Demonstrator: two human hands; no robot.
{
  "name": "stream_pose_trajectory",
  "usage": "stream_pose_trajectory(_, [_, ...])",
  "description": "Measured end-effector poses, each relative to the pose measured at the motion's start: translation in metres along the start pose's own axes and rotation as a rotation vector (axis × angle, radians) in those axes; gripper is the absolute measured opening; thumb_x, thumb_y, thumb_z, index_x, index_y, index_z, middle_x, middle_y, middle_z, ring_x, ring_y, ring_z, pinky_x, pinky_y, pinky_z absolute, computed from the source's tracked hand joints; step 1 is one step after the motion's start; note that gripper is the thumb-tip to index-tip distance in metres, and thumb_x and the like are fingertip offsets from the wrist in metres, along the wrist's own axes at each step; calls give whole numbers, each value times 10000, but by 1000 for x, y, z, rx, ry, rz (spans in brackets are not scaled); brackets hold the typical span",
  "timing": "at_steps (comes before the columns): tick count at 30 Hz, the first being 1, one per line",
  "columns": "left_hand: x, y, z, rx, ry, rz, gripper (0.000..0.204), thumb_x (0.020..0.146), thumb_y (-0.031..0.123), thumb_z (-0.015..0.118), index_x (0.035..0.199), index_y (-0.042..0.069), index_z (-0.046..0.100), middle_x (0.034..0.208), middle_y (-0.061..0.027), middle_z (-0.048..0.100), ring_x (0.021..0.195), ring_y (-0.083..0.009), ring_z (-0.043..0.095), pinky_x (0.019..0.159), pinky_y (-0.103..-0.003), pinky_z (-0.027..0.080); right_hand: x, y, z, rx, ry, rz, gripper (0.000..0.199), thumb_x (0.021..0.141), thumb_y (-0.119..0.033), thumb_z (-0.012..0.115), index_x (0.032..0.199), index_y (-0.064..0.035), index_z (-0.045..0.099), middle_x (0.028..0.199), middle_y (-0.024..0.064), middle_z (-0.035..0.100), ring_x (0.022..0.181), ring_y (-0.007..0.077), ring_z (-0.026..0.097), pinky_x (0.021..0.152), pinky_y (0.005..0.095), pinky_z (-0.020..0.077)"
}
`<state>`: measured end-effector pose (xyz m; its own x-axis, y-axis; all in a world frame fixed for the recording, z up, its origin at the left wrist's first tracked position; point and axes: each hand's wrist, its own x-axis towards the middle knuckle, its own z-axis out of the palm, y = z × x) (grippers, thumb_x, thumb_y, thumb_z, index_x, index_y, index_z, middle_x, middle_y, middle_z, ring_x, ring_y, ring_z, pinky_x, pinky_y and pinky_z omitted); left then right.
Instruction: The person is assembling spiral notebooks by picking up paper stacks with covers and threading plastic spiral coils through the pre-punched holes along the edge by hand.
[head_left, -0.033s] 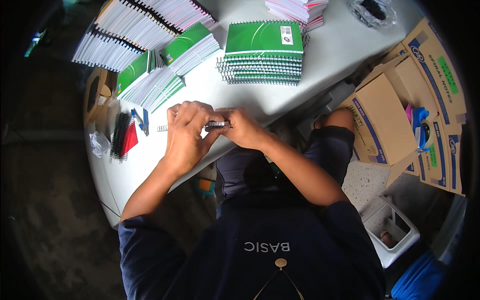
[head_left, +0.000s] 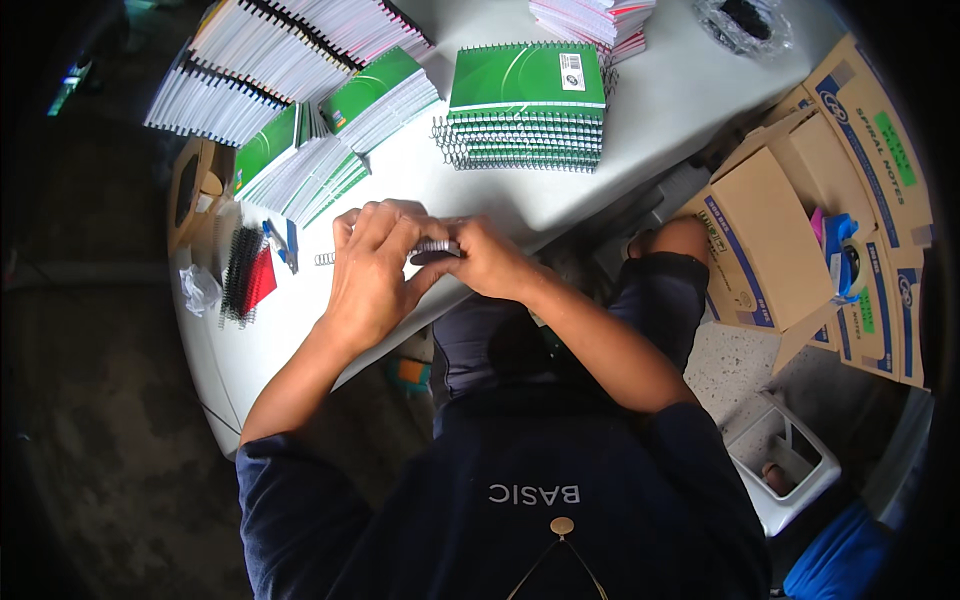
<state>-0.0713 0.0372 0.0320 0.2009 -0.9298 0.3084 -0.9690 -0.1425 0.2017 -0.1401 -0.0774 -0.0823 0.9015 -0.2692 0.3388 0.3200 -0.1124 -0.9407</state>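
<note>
Left hand (head_left: pixel 375 265) and right hand (head_left: pixel 490 262) fingers pinching a short silver wire spiral (head_left: pixel 436 247), near the stack of green spiral-bound notebooks (head_left: pixel 525 105), above the white bench (head_left: pixel 500 195)

1. I see even, soft daylight on the white table (head_left: pixel 650 120); it is the brightest surface, close to washed out near the top edge.
2. The floor (head_left: pixel 90 450) on the left is dim and murky, with little detail.
3. A black vignette rings the picture, cutting off all 4 corners.
4. Fisheye distortion bends the table edge and the cardboard boxes (head_left: pixel 800 220) toward the rim.
5. The hands cast only a faint, soft shadow on the table.
6. The centre is fairly sharp; the rim is softer and smeared, and fine detail between the fingers is too small to tell.
</note>
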Motion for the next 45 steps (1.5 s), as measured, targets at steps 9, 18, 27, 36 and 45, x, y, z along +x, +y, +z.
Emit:
stream_pose_trajectory(9, [6, 6, -15, 52, -124, 14, 167, 757, 147, 710, 915, 110, 671, 877, 3, 647, 848, -192, 564, 803, -345, 330, 0, -11, -4, -181, -94, 108, 206, 830, -192, 604, 944, -22, 629, 763, 220, 614, 753, 407, 594, 644, 429, 462])
stream_pose_trajectory(18, [73, 2, -47, -87, 264, 78, 267, 671, 157, 763, 901, 87, 649, 882, -61, 647, 872, -247, 591, 757, -359, 430, 13, -103, -89, -253, 354, -512, 267, 850, -60, 523, 1113, -14, 534, 1105, 158, 589, 1110, 278, 514, 959, 353, 380])
stream_pose_trajectory(27, [104, -31, 76, -180, 891, -87, 326, 813, 249, 699, 1021, 16, 606, 1095, -122, 531, 913, -209, 524, 800, -333, 442, 13, -42, -130, -377, 691, -299, 613, 923, -259, 458, 1391, 71, 239, 1445, 268, 258, 1359, 353, 247, 1103, 379, 202])
stream_pose_trajectory(36, [111, -20, 105, -837, 947, -374, 255, 926, 226, 572, 765, 43, 498, 683, 16, 474, 628, -64, 396, 597, -219, 355, 25, -20, -97, -632, 1112, -370, 335, 823, -127, 664, 1127, -8, 590, 1127, 169, 529, 990, 294, 533, 818, 353, 454])
stream_pose_trajectory(45, [91, -143, 51, 401, 427, -190, 314, 920, 229, 511, 1124, -2, 570, 1060, -188, 621, 966, -338, 596, 827, -400, 464, 9, -58, -74, -721, 1062, -684, 427, 880, -204, 518, 1207, 63, 455, 1124, 174, 476, 1037, 277, 453, 919, 382, 359])
